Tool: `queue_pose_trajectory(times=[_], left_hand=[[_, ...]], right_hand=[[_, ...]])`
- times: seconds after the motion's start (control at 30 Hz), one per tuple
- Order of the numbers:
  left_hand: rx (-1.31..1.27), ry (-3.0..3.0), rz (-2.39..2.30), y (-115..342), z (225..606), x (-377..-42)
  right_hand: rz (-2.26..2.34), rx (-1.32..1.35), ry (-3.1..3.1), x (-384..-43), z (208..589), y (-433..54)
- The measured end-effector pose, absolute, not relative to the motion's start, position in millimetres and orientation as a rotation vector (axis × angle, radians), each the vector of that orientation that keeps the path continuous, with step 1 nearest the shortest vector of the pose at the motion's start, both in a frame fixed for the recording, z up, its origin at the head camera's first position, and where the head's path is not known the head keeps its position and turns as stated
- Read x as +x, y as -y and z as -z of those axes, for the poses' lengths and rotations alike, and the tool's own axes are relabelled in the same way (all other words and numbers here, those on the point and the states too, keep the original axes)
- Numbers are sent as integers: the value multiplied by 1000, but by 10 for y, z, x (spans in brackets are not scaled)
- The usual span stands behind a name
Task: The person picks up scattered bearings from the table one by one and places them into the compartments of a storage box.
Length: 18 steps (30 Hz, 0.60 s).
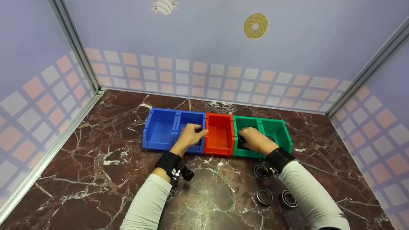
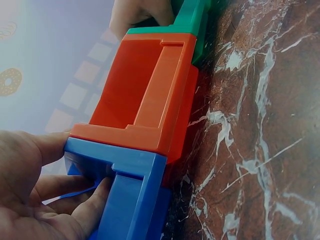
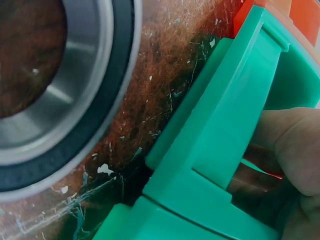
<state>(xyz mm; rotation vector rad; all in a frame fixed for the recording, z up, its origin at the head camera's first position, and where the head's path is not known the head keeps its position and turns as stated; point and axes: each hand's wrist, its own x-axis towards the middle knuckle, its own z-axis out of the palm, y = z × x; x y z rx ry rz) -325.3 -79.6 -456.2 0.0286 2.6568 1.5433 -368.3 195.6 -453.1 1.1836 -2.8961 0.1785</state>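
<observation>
Pinching right wall of inner blue bin (image 1: 188, 118) between thumb and fingers of left hand (image 1: 191, 135). Resting right hand (image 1: 255, 139) inside inner green bin (image 1: 247, 123), bent-fingered; cannot tell its hold. Marking dark piece (image 1: 242, 141) beside right hand, well apart from left.

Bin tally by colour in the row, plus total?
Blue bins: 2
Red bin: 1
Green bins: 2
Total: 5
</observation>
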Motion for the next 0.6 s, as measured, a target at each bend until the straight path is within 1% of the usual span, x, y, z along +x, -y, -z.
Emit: queue_pose_trajectory(times=[0.6], left_hand=[[-2,-2626,-1535,804,4548,-3256]], right_hand=[[-129,1160,2921,-3679,4519,-1938]])
